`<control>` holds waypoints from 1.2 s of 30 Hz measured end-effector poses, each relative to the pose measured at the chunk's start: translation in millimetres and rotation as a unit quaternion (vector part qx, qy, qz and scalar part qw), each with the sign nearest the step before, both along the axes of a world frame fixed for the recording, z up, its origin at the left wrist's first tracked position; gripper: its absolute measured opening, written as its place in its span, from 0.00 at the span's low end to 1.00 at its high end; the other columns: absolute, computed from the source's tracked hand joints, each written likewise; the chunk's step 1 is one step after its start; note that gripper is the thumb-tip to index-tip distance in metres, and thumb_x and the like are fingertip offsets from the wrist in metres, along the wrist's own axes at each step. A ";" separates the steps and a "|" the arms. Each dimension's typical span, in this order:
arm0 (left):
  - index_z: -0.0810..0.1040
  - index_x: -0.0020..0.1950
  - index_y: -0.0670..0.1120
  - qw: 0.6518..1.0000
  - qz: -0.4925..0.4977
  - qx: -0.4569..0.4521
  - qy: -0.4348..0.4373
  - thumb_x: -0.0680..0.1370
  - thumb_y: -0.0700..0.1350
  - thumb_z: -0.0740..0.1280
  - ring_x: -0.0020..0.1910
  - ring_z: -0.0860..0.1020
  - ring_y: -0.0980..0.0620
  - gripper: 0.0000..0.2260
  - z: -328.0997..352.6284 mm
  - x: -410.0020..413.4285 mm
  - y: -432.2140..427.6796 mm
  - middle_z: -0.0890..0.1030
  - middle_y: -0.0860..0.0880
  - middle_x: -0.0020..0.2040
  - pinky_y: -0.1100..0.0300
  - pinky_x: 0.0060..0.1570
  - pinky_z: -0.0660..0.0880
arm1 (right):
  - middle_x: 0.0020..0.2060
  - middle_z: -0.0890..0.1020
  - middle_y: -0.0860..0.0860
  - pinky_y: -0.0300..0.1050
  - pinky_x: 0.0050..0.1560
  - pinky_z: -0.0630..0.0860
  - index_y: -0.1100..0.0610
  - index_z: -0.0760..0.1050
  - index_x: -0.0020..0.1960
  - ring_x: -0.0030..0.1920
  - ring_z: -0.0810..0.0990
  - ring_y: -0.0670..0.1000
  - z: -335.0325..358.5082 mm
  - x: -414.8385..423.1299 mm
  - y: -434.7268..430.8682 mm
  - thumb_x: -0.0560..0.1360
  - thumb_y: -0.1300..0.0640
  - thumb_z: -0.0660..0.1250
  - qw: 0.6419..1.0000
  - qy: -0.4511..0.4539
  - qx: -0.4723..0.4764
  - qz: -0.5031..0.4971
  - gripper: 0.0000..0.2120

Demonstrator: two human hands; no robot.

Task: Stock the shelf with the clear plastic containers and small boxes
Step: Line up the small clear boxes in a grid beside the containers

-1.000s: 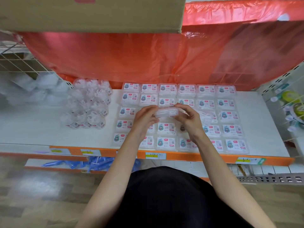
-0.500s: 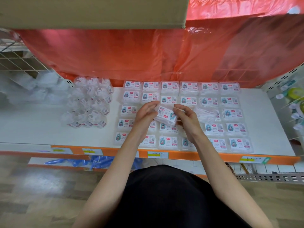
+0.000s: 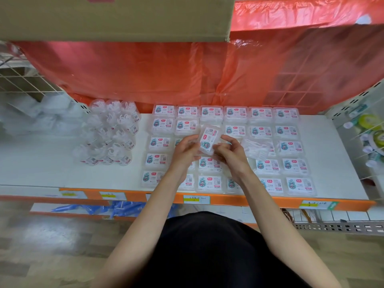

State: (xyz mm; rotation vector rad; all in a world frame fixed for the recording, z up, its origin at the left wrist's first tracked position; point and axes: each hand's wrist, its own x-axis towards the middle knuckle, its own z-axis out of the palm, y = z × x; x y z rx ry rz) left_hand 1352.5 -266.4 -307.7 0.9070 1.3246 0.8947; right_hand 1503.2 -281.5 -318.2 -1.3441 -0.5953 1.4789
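While standing at a white shelf (image 3: 41,163), a person holds one small box (image 3: 208,140) in both hands, lifted above the middle of the rows already laid out there. The left hand (image 3: 184,151) grips the box's left side with curled fingers and the right hand (image 3: 230,152) pinches its lower right edge. The box is tilted, with its label facing up and its long side running away from the person.

Below the hands, matching labelled boxes (image 3: 260,113) lie flat in a grid of rows from the back of the shelf to its front lip, each with a blue cartoon figure and a red tag on its label. One unlabelled clear box (image 3: 256,149) sits askew in the third row, just right of the right hand. To the left of the grid, a cluster of round clear plastic containers (image 3: 112,134) stands close together, their contents white and their small labels facing forward.

The orange shelf edge (image 3: 239,201) carries several price tags (image 3: 196,198). A red plastic sheet (image 3: 166,69) hangs behind the shelf, and a cardboard carton (image 3: 114,15) juts out overhead. Blue packets (image 3: 116,207) lie on the shelf below. At far right, a wire rack (image 3: 367,142) holds yellow-green items, too blurred to identify.
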 end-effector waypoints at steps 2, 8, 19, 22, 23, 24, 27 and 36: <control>0.77 0.60 0.50 1.000 0.011 0.004 0.023 0.82 0.43 0.62 0.48 0.79 0.53 0.09 1.1 -1.1 1.8 0.81 0.50 0.55 0.63 0.45 0.75 | 0.48 0.79 0.51 0.44 0.51 0.79 0.54 0.67 0.66 0.47 0.80 0.49 -4.0 1.7 -1.2 0.76 0.64 0.70 0.995 -0.089 0.031 0.007 0.22; 0.80 0.57 0.49 0.998 0.014 0.020 0.063 0.84 0.41 0.57 0.42 0.77 0.59 0.12 -2.4 -4.5 5.3 0.80 0.51 0.48 0.68 0.39 0.74 | 0.68 0.70 0.44 0.34 0.62 0.68 0.47 0.72 0.65 0.67 0.69 0.43 -5.9 15.1 -1.3 0.70 0.58 0.78 0.924 -0.307 0.193 0.124 0.28; 0.78 0.63 0.47 0.944 -0.034 0.190 0.267 0.83 0.46 0.60 0.60 0.75 0.54 0.12 -17.8 -10.1 2.4 0.78 0.53 0.60 0.63 0.60 0.70 | 0.60 0.77 0.43 0.24 0.54 0.66 0.52 0.78 0.59 0.57 0.75 0.43 -12.2 16.8 4.4 0.65 0.54 0.81 0.872 -0.426 0.203 0.133 0.24; 0.78 0.64 0.47 0.864 -0.065 0.243 0.437 0.80 0.46 0.63 0.64 0.72 0.48 0.13 -31.7 -16.5 2.3 0.77 0.50 0.63 0.59 0.66 0.58 | 0.59 0.77 0.44 0.31 0.53 0.70 0.52 0.77 0.59 0.56 0.76 0.46 -14.4 20.8 6.8 0.67 0.53 0.80 0.863 -0.462 0.184 0.085 0.23; 0.77 0.65 0.47 0.852 -0.078 0.240 0.459 0.80 0.46 0.64 0.66 0.70 0.47 0.15 -34.2 -17.3 1.2 0.76 0.49 0.64 0.59 0.66 0.55 | 0.59 0.77 0.45 0.36 0.53 0.73 0.53 0.77 0.60 0.57 0.76 0.47 -14.3 22.8 8.2 0.68 0.53 0.79 0.859 -0.476 0.177 0.071 0.23; 0.76 0.66 0.47 0.844 -0.092 0.237 0.472 0.79 0.46 0.64 0.68 0.69 0.47 0.16 -37.1 -17.7 -0.3 0.75 0.48 0.66 0.59 0.67 0.53 | 0.60 0.77 0.46 0.41 0.52 0.74 0.53 0.77 0.60 0.57 0.76 0.49 -13.5 24.5 9.7 0.68 0.52 0.79 0.853 -0.491 0.169 0.058 0.23; 0.74 0.69 0.48 0.819 -0.139 0.239 0.503 0.79 0.49 0.65 0.72 0.63 0.46 0.18 -46.7 -15.2 -5.6 0.70 0.47 0.69 0.56 0.70 0.51 | 0.62 0.76 0.47 0.48 0.47 0.76 0.53 0.75 0.61 0.53 0.78 0.52 -10.5 26.7 15.2 0.70 0.50 0.78 0.838 -0.526 0.141 0.038 0.23; 0.74 0.67 0.47 0.809 -0.140 0.237 0.520 0.77 0.55 0.53 0.71 0.64 0.43 0.23 -50.3 -9.7 -13.4 0.70 0.45 0.69 0.48 0.69 0.60 | 0.62 0.76 0.51 0.53 0.54 0.76 0.54 0.73 0.62 0.54 0.79 0.58 -2.3 16.3 45.9 0.70 0.49 0.76 0.796 -0.587 0.107 0.105 0.24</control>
